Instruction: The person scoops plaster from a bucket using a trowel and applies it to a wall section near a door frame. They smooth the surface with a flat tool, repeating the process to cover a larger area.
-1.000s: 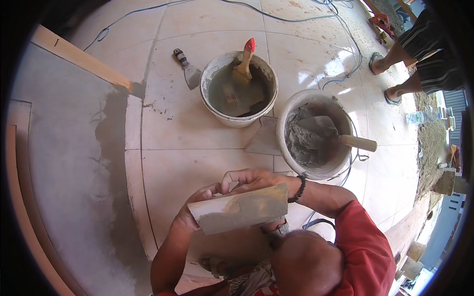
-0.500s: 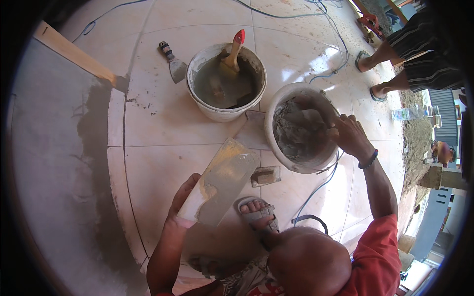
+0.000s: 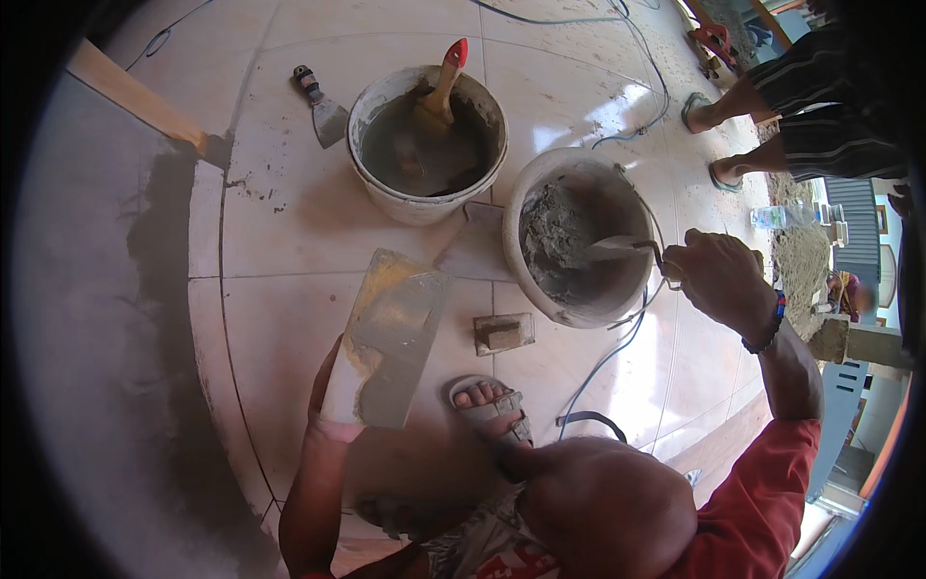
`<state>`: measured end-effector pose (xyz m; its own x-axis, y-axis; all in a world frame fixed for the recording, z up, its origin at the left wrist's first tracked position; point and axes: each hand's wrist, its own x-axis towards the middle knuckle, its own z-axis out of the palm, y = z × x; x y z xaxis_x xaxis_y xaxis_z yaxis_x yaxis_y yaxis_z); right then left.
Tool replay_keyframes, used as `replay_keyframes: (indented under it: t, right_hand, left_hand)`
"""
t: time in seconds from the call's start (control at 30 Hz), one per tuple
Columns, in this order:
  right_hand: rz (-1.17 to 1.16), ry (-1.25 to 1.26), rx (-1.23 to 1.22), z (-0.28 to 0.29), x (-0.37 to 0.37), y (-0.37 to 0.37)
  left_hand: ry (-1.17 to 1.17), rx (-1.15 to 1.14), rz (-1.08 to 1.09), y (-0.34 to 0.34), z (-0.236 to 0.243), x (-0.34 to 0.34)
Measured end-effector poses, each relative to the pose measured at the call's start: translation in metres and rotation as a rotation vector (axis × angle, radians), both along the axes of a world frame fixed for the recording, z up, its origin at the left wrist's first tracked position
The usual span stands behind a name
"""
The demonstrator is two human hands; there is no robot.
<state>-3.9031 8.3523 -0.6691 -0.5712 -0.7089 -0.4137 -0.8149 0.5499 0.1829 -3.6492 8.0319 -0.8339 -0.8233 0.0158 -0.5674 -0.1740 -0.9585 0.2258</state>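
Observation:
My left hand (image 3: pixel 330 405) grips a rectangular board (image 3: pixel 395 343), smeared grey and yellowish on its face, tilted lengthwise away from me. My right hand (image 3: pixel 716 270) is closed on a trowel, whose pointed blade (image 3: pixel 606 249) lies over grey mortar (image 3: pixel 564 217) in a pale bucket (image 3: pixel 516 261). A second bucket (image 3: pixel 415 203) holds murky liquid and a red-tipped brush (image 3: pixel 442 92). A scraper (image 3: pixel 330 124) lies left of it. A small block with a handle (image 3: pixel 503 333) lies between the board and the mortar bucket, near my sandalled foot (image 3: pixel 487 405).
My bent knee (image 3: pixel 612 507) fills the lower right. A co-worker's legs (image 3: pixel 801 140) stand at upper right, near a plastic bottle (image 3: pixel 776 217). Cables (image 3: pixel 617 352) cross the tiles. A wooden plank (image 3: pixel 145 96) and grey cement surface (image 3: pixel 106 338) lie left, a sand pile (image 3: pixel 801 261) right.
My right hand left the board, took the trowel handle and raised it to the right. The board, now only in my left hand, swung from crosswise to lengthwise, uncovering the small block.

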Motion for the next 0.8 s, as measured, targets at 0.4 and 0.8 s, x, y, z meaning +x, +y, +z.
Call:
replay_keyframes:
  t: [0.4, 0.8]
  right_hand:
    - [0.087, 0.047, 0.329, -0.034, -0.001, -0.025]
    - [0.200, -0.111, 0.313, -0.036, 0.008, -0.045]
  left_hand:
    - [-0.046, 0.059, -0.048, -0.001, -0.016, 0.011]
    - [-0.040, -0.009, -0.049, -0.005, -0.025, 0.024]
